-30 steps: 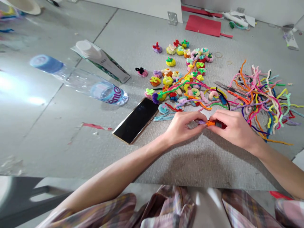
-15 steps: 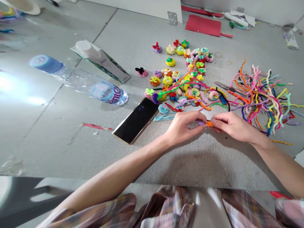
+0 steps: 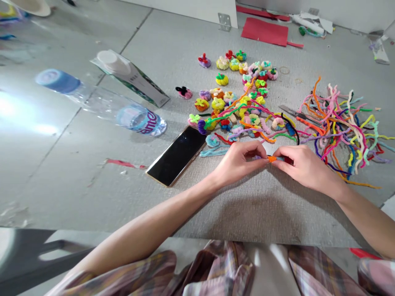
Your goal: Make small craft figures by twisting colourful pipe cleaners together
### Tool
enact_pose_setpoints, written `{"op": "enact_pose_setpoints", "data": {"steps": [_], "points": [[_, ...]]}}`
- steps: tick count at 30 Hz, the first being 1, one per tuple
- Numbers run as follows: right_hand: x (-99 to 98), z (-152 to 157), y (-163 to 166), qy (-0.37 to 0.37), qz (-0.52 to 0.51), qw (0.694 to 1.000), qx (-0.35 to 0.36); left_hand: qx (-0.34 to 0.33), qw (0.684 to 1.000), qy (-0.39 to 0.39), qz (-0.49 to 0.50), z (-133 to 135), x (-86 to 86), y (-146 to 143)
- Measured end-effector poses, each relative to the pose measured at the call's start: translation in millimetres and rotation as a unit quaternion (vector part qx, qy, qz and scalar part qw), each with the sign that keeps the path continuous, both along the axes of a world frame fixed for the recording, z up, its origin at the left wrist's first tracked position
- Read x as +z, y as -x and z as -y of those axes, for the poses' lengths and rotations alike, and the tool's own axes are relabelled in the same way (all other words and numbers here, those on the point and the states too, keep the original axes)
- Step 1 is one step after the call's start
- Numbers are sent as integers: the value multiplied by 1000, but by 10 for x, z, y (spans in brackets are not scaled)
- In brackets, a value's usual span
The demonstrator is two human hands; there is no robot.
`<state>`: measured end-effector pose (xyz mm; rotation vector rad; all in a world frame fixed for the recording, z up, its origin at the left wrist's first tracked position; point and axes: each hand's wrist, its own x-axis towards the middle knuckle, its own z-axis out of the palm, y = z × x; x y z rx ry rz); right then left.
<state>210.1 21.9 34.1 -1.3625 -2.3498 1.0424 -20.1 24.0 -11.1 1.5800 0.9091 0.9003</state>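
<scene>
My left hand point(image 3: 238, 161) and my right hand point(image 3: 305, 164) meet above the front part of the table, fingertips close together. Between them they pinch a short orange pipe cleaner point(image 3: 271, 159) piece. Bits of purple and blue fuzz show beside the orange, partly covered by my fingers. Just beyond my hands lies a cluster of small fuzzy pipe-cleaner figures point(image 3: 218, 105) in many colours. To the right of them is a tangled heap of loose pipe cleaners point(image 3: 339, 123). A utility knife point(image 3: 300, 115) and orange-handled scissors point(image 3: 311, 125) rest at the heap's left edge.
A black-screened phone point(image 3: 176, 156) lies left of my hands. Farther left are a tipped-looking clear water bottle point(image 3: 101, 105) and a white-capped carton point(image 3: 132, 78). Red paper point(image 3: 264, 31) lies at the back by the white partition point(image 3: 185, 10). A red strip point(image 3: 123, 163) is on the grey table.
My right hand has turned slightly, and more blue shows by the orange piece. My left fingers have curled up a little higher. Both hands keep their pinch.
</scene>
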Motion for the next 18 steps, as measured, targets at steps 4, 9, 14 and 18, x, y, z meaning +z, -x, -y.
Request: {"op": "enact_pose_setpoints", "data": {"steps": [4,9,14,18], "points": [[3,24,1,-96,-13,995,-6,28,995,-86,-30,14,-8,12],[12,59,13,-156,-29,987,-10,44,975,-215,-48,52,-47,22],[47,33,-5,-115,-55,992,-11,39,946,-318,-50,53,-87,23],[87,-12,-35,-21,-55,998,9,18,905,-421,-58,40,-98,36]]}}
